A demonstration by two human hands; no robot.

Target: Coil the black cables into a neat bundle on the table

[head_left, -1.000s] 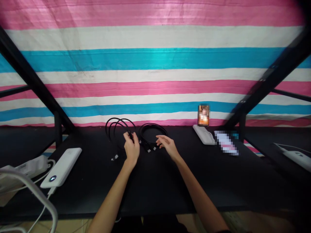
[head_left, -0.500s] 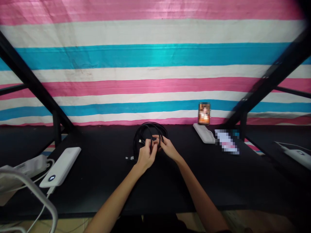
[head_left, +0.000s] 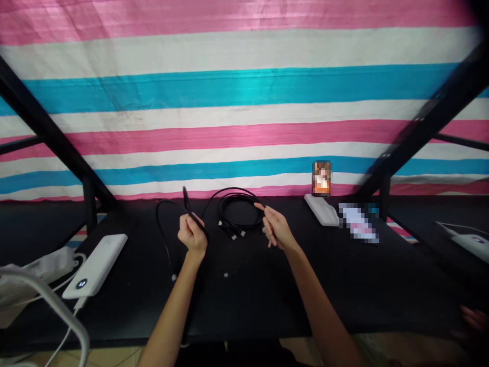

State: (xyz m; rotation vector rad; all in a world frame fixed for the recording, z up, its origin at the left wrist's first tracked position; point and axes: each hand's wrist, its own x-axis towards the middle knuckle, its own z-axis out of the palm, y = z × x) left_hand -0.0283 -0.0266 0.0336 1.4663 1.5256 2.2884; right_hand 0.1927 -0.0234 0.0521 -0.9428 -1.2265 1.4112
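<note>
From my remote feed: left hand (head_left: 192,233) closed round black cable (head_left: 185,198), left of frame centre; right hand (head_left: 275,228), index extended, grip I can't tell, by coiled cable (head_left: 221,216), mid-frame on desk (head_left: 248,306)

A matt black, flat surface (head_left: 244,306) stretched from left to right. Far in the middle lay a round coil of thin black cable (head_left: 221,213), with small silver-coloured plugs (head_left: 234,237) at its near side. On the left sat a white, oblong power bank (head_left: 100,262) with a round dark display at its near end. At the far right rested a white, flat, rounded device (head_left: 321,210), and just right of it a pale, flat, blurred-out item (head_left: 358,222).
</note>
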